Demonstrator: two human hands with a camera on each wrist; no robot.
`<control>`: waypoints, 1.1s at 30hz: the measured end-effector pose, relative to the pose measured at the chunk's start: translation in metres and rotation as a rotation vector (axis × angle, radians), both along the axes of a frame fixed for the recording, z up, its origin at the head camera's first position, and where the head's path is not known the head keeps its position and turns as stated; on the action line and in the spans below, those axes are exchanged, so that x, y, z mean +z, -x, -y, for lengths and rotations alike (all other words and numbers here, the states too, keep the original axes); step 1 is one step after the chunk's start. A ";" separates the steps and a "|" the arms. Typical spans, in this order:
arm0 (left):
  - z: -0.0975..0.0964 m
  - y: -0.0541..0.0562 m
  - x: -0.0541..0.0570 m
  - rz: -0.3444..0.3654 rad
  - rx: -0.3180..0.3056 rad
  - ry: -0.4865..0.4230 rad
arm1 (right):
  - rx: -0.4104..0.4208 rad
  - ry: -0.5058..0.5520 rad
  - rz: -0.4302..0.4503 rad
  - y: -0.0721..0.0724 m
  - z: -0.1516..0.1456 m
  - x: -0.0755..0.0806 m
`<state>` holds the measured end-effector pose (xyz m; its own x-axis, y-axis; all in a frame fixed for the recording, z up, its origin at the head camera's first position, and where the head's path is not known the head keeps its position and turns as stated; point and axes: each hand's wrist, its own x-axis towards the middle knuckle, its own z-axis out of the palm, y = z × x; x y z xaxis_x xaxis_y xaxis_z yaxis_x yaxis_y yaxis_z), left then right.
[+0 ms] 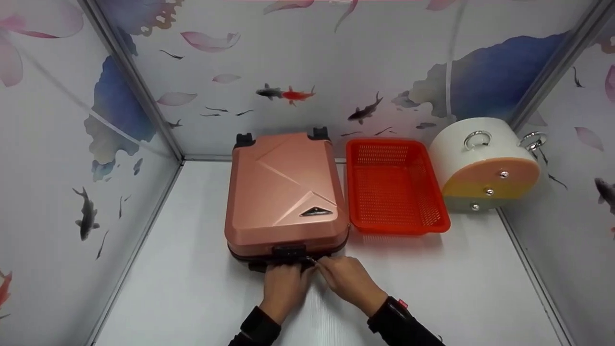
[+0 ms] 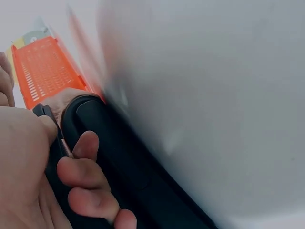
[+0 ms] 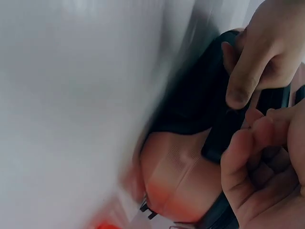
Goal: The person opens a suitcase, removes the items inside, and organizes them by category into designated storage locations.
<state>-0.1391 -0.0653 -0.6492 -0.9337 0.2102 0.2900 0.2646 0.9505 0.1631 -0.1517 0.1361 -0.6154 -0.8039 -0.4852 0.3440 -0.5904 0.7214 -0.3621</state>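
A rose-gold hard-shell suitcase lies flat, its wheels toward the back wall and its black handle side toward me. My left hand grips the black handle on that near side. In the left wrist view its fingers curl round the handle. Just to the right, my right hand pinches a small shiny zipper pull at the suitcase's dark seam. In the right wrist view the right fingers are curled close beside the left thumb; the pull is hidden there.
An orange-red perforated basket stands right of the suitcase. Beyond it, at the back right, is a white round drawer box with coloured drawer fronts and ring handles. Printed panels wall in the white table.
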 end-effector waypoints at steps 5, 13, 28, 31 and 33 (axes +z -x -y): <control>0.007 0.000 0.001 -0.051 -0.077 -0.054 | -0.028 0.081 -0.111 0.004 -0.014 0.016; -0.003 0.003 0.016 -0.042 -0.065 -0.241 | -0.076 0.205 -0.337 0.033 -0.009 0.063; -0.013 -0.016 0.019 -0.370 -0.028 -0.118 | -0.150 0.059 -0.097 0.047 0.019 0.047; -0.010 -0.016 0.021 -0.377 -0.020 -0.131 | -0.149 0.055 -0.107 0.048 0.017 0.048; -0.009 -0.014 0.023 -0.371 -0.017 -0.143 | -0.157 0.051 -0.113 0.049 0.014 0.051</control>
<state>-0.1249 -0.0562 -0.6266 -0.7565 0.1581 0.6346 0.3462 0.9201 0.1835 -0.2010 0.1217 -0.5643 -0.8233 -0.3365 0.4571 -0.5110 0.7901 -0.3386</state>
